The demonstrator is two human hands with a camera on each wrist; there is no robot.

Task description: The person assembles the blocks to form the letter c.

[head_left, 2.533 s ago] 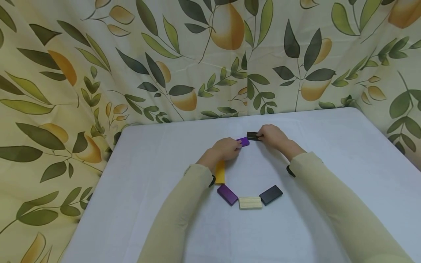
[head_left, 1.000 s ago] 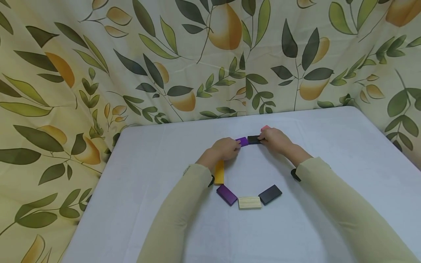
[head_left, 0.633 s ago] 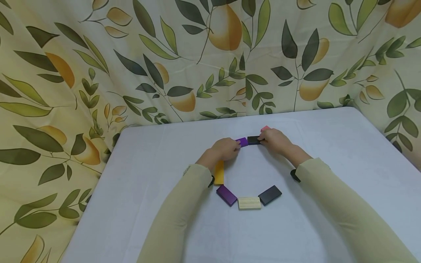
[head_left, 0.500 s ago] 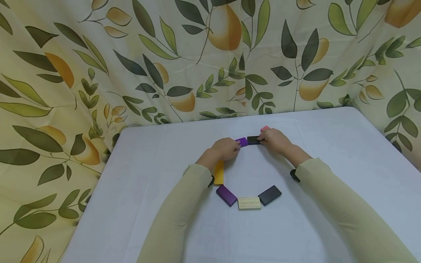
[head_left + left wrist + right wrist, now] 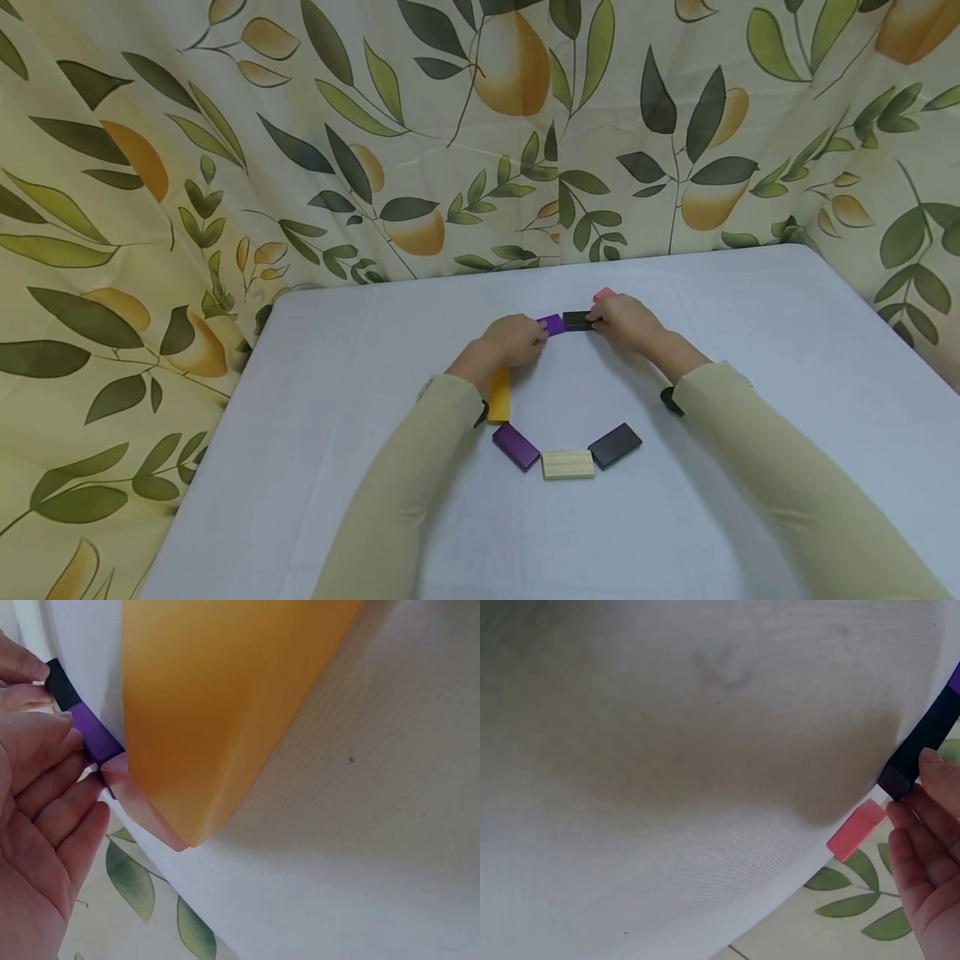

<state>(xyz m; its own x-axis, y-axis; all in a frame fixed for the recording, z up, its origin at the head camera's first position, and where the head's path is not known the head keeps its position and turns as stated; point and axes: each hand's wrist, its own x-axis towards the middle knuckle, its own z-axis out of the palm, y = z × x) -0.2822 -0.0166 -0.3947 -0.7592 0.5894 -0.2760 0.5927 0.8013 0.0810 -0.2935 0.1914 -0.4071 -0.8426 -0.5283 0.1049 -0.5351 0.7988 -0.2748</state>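
Observation:
At the far side of a ring of flat rectangular blocks, my left hand (image 5: 516, 339) pinches a purple block (image 5: 554, 324) between thumb and fingers. My right hand (image 5: 626, 321) grips the right end of a black block (image 5: 577, 321), which lies end to end with the purple one. Just beyond the right hand is a coral-pink block (image 5: 855, 831), mostly hidden in the head view. In the left wrist view, a pale pink block (image 5: 142, 799) sits between the purple block and a large-looking yellow block (image 5: 217, 697); the left hand covers it in the head view.
Nearer the person, the ring continues with a dark purple block (image 5: 516, 447), a pale wooden block (image 5: 567, 464) and a dark grey block (image 5: 616, 446). All lie on a table with a white cloth (image 5: 337, 433). A leaf-and-fruit patterned curtain (image 5: 450, 167) hangs behind.
Since the oldest frame, the right hand has drawn the black block slightly nearer, into line with the purple one, and the coral-pink block has come into sight. Over the last second both hands stay still.

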